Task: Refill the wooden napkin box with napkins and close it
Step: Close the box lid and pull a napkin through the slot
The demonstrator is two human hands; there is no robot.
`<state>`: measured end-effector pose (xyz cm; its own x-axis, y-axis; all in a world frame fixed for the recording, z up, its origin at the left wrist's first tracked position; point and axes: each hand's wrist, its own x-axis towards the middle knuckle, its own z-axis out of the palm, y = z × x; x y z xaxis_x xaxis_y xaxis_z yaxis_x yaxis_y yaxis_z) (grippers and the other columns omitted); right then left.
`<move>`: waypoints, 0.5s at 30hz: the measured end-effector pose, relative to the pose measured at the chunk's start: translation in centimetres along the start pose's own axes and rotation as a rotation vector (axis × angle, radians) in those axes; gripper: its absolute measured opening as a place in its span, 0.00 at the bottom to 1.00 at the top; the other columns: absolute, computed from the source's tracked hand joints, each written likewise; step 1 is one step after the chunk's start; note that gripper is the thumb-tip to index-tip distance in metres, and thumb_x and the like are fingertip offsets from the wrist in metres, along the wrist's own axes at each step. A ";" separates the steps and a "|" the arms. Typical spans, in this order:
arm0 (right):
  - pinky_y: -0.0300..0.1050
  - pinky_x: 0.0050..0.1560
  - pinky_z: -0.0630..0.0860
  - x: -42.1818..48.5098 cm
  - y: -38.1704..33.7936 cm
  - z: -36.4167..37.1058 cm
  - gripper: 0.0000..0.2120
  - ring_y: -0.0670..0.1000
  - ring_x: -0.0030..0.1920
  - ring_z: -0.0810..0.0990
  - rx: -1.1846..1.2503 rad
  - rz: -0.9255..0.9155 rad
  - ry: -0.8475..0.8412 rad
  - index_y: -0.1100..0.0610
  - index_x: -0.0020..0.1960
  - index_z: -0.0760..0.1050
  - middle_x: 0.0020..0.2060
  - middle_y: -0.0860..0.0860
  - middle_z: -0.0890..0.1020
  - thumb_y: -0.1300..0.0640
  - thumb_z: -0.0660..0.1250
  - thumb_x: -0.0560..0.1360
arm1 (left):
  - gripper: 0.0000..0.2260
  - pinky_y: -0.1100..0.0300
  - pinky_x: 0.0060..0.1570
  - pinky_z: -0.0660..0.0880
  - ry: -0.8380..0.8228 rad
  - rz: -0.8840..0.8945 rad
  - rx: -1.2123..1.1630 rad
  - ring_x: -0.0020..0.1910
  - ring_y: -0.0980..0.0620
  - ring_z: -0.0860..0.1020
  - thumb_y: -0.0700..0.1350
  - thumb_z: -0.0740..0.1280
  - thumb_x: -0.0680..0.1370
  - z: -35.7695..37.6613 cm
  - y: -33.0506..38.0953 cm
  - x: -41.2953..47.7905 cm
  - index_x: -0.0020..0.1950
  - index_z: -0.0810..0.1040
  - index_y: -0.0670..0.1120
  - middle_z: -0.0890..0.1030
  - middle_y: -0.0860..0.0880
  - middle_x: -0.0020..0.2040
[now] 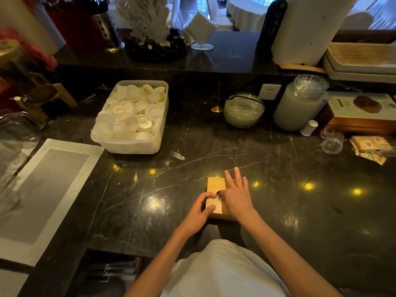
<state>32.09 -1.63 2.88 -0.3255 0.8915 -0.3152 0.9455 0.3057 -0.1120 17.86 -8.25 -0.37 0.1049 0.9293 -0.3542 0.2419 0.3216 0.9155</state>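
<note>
The wooden napkin box lies flat on the dark marble counter, near its front edge. Its lid is on top and has a round hole in the middle. My left hand grips the box's left side, thumb on the lid near the front, forefinger curled at the hole. My right hand rests flat over the right half of the lid with the fingers spread and the thumb at the hole. No loose napkins show near the box. Whether the lid is fully seated is hidden by my hands.
A plastic tub of white round pieces stands at the back left, a grey placemat to the left. A glass bowl, a tall jar, a small glass, packets and a carton crowd the back right.
</note>
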 end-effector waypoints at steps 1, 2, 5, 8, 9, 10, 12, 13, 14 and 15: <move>0.66 0.76 0.39 0.0 -0.1 -0.1 0.08 0.63 0.76 0.31 -0.016 0.007 -0.005 0.46 0.54 0.83 0.80 0.55 0.44 0.51 0.66 0.78 | 0.12 0.48 0.74 0.61 -0.002 0.000 -0.002 0.72 0.51 0.66 0.43 0.63 0.82 0.0 -0.1 0.0 0.63 0.72 0.56 0.71 0.54 0.69; 0.66 0.76 0.39 0.0 -0.2 -0.1 0.08 0.63 0.76 0.31 -0.025 0.015 -0.009 0.46 0.54 0.83 0.80 0.55 0.45 0.51 0.66 0.78 | 0.12 0.48 0.74 0.61 -0.002 -0.002 -0.004 0.72 0.52 0.66 0.43 0.63 0.82 0.0 -0.1 -0.1 0.63 0.72 0.56 0.71 0.55 0.69; 0.65 0.76 0.41 -0.1 -0.4 -0.3 0.09 0.63 0.77 0.33 -0.012 0.030 -0.007 0.45 0.55 0.82 0.80 0.55 0.47 0.51 0.67 0.78 | 0.12 0.48 0.74 0.62 0.005 0.011 -0.009 0.72 0.52 0.66 0.43 0.63 0.82 0.1 -0.4 -0.1 0.63 0.73 0.56 0.71 0.55 0.69; 0.62 0.77 0.45 -0.2 -0.4 -0.2 0.10 0.61 0.78 0.36 0.020 0.046 0.012 0.46 0.57 0.82 0.80 0.55 0.51 0.52 0.68 0.77 | 0.12 0.48 0.74 0.63 0.006 0.021 -0.010 0.72 0.51 0.67 0.43 0.63 0.82 0.0 -0.4 -0.1 0.63 0.73 0.57 0.72 0.55 0.69; 0.61 0.78 0.46 -0.3 -0.4 -0.1 0.11 0.61 0.78 0.37 0.025 0.049 0.018 0.46 0.58 0.82 0.80 0.55 0.53 0.53 0.69 0.77 | 0.12 0.47 0.74 0.63 0.005 0.026 -0.009 0.71 0.51 0.67 0.43 0.63 0.82 0.0 -0.4 -0.1 0.63 0.73 0.57 0.72 0.55 0.68; 0.61 0.78 0.47 -0.4 -0.3 0.1 0.12 0.60 0.79 0.38 0.026 0.049 0.023 0.46 0.60 0.81 0.80 0.56 0.53 0.53 0.69 0.76 | 0.13 0.48 0.73 0.64 0.002 0.029 -0.009 0.71 0.51 0.68 0.43 0.63 0.82 0.0 -0.4 -0.1 0.64 0.73 0.57 0.72 0.54 0.68; 0.59 0.78 0.48 -0.5 -0.2 0.2 0.15 0.60 0.79 0.40 0.025 0.045 0.034 0.45 0.61 0.80 0.79 0.56 0.55 0.54 0.70 0.76 | 0.13 0.49 0.72 0.66 -0.008 0.028 -0.013 0.70 0.50 0.69 0.43 0.63 0.82 -0.1 -0.3 -0.2 0.63 0.73 0.57 0.72 0.54 0.68; 0.59 0.78 0.48 -0.6 -0.2 0.3 0.14 0.60 0.79 0.41 0.027 0.044 0.046 0.46 0.61 0.80 0.79 0.56 0.55 0.55 0.70 0.76 | 0.12 0.48 0.71 0.67 -0.010 0.026 -0.014 0.70 0.49 0.69 0.43 0.63 0.82 0.0 -0.3 -0.2 0.63 0.73 0.57 0.72 0.53 0.68; 0.58 0.78 0.49 -0.7 -0.1 0.3 0.14 0.60 0.79 0.42 0.033 0.044 0.060 0.46 0.60 0.81 0.79 0.57 0.57 0.55 0.71 0.76 | 0.12 0.48 0.71 0.67 -0.008 0.027 -0.014 0.69 0.49 0.69 0.43 0.63 0.82 0.0 -0.3 -0.1 0.63 0.73 0.57 0.72 0.54 0.68; 0.58 0.77 0.50 -0.7 -0.1 0.3 0.13 0.60 0.79 0.43 0.041 0.044 0.078 0.47 0.59 0.81 0.79 0.57 0.58 0.55 0.71 0.75 | 0.12 0.47 0.72 0.66 -0.007 0.029 -0.013 0.69 0.50 0.69 0.43 0.63 0.82 0.0 -0.4 -0.1 0.63 0.73 0.57 0.72 0.54 0.67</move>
<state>32.22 -2.43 2.82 -0.2806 0.9276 -0.2466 0.9575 0.2527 -0.1389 17.75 -8.49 -0.67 0.1188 0.9367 -0.3293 0.2265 0.2973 0.9275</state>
